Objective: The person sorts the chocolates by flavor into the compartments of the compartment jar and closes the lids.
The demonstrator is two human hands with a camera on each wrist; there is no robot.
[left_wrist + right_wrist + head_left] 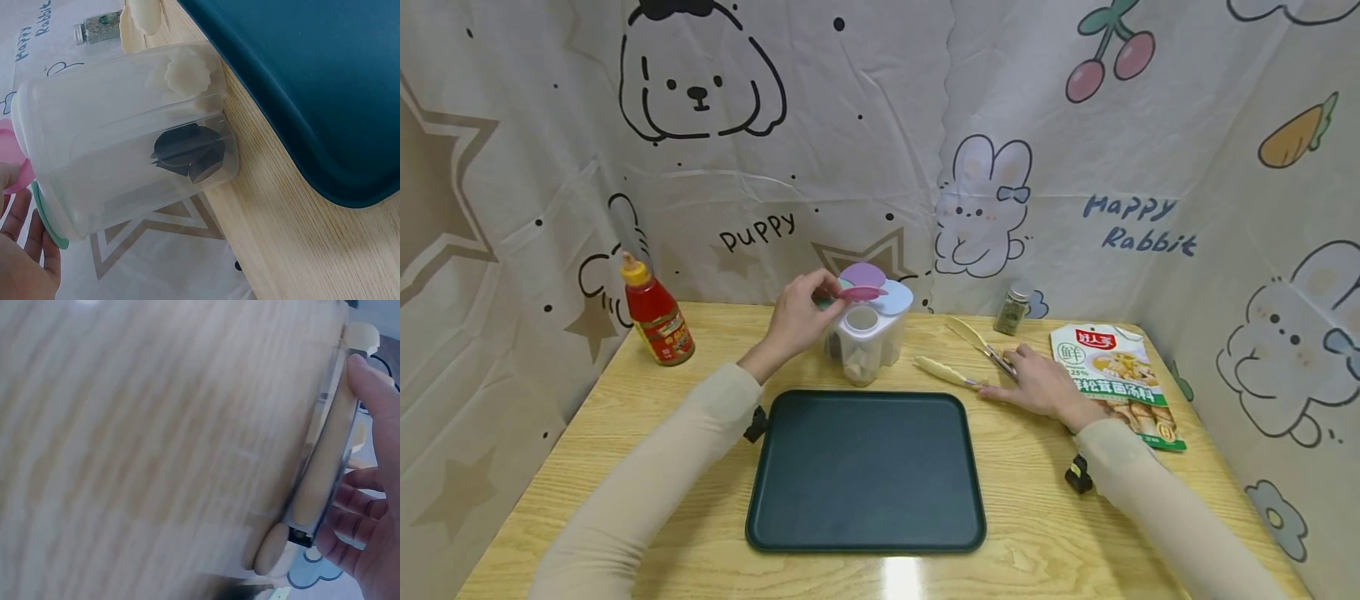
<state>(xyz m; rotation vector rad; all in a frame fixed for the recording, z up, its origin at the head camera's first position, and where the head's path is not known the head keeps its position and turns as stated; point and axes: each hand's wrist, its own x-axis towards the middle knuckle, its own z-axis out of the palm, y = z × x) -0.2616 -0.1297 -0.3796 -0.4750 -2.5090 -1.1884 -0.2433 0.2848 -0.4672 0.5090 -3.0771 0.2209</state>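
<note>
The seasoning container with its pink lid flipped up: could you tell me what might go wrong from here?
The seasoning container stands at the dark tray's far edge while the left hand holds its pink lid; a tug could tip it and spill the contents. The right hand rests on the tongs, whose tips lie close to the container and might knock it if swung.

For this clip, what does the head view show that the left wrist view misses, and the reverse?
Only the head view shows the red sauce bottle with yellow cap, the printed seasoning packet, the right hand on the cream-handled tongs, and the left hand lifting a pink flip lid.

Only the left wrist view shows dark pieces inside a compartment.

Both show the clear plastic multi-compartment seasoning container, the dark green tray and the small glass spice jar.
</note>
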